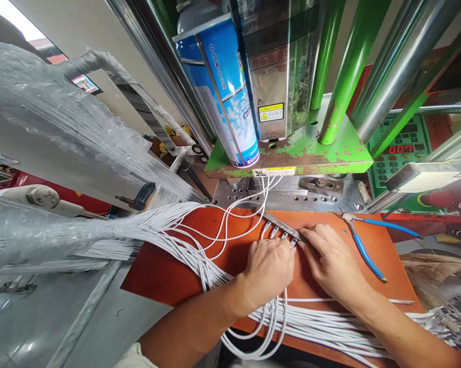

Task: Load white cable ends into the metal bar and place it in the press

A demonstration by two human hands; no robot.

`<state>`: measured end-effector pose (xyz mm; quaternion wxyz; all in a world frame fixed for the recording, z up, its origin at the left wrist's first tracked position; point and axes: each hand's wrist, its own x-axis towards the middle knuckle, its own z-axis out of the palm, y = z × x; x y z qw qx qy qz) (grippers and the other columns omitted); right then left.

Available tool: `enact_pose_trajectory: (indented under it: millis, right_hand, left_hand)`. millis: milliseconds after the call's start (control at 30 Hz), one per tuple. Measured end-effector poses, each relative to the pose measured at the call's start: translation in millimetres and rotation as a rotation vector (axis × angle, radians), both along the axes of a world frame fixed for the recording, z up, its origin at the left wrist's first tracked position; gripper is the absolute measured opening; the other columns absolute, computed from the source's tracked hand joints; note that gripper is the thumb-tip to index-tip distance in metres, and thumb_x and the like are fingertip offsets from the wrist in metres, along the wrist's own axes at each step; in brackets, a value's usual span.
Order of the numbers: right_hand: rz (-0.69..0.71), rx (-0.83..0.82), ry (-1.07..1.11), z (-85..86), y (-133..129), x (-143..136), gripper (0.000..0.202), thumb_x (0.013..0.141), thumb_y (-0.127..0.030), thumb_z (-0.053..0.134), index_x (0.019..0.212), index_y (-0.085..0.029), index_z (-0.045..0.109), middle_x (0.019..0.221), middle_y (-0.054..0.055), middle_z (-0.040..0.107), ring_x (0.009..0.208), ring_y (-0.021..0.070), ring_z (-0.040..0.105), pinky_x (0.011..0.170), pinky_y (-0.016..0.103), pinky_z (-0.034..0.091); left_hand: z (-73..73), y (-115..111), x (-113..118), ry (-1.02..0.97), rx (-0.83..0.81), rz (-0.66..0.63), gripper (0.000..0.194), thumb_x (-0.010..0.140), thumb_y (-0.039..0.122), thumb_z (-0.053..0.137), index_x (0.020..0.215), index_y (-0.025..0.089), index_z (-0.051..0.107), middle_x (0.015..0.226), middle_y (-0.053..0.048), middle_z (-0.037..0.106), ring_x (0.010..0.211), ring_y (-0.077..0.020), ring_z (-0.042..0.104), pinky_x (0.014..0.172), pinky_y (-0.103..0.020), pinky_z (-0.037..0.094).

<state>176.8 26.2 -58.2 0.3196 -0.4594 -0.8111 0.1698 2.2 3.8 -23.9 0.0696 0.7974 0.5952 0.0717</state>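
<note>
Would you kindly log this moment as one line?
left hand: at white cables' connectors | right hand: at metal fixture bar's end | blue-handled pliers: open on orange board

Bright lt, blown-out patch [21, 18] top L, glare on chrome post [401, 66] & plastic wrap [62, 112], wide-angle stretch nr edges
</note>
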Motion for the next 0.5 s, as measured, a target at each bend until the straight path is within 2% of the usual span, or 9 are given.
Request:
enact_pose_trajectory:
  millis: [200, 367, 500]
  right_hand:
    - [0.01, 0.008, 0.013, -2.0, -0.9, 0.3, 0.023, 0.105, -0.023, 0.041, 0.113, -0.019, 0.063, 0.095, 0.011, 0.059, 0.089, 0.0256, 0.053, 0.077, 0.042, 0.047]
    - [0.062, 0.009, 0.044, -3.0, -0.9, 3.7, 0.021, 0.104, -0.02, 0.043, 0.113, -0.017, 0.062, 0.094, 0.01, 0.058, 0.089, 0.0249, 0.05, 0.075, 0.041, 0.045]
    - [0.07, -0.005, 0.032, -2.1, 4.6, 1.6, 0.021, 0.102, -0.017, 0.044, 0.112, -0.016, 0.063, 0.094, 0.01, 0.057, 0.089, 0.0248, 0.049, 0.076, 0.04, 0.044]
  left_hand:
    - [-3.1, 0.0, 1.7, -0.013, -0.003, -0.021, 0.019, 0.1, 0.025, 0.05, 0.091, 0.019, 0.066, 0.083, -0.007, 0.073, 0.073, -0.0252, 0.069, 0.061, -0.038, 0.043]
    - [-6.7, -2.9, 3.7, -0.026, 0.001, -0.021, 0.017, 0.098, 0.021, 0.049, 0.089, 0.02, 0.064, 0.083, -0.007, 0.072, 0.073, -0.0238, 0.068, 0.062, -0.036, 0.043]
    - [-6.4, 7.8, 3.5, -0.004, -0.013, -0.052, 0.017, 0.097, 0.02, 0.049, 0.09, 0.019, 0.065, 0.084, -0.008, 0.073, 0.076, -0.0243, 0.07, 0.064, -0.034, 0.044]
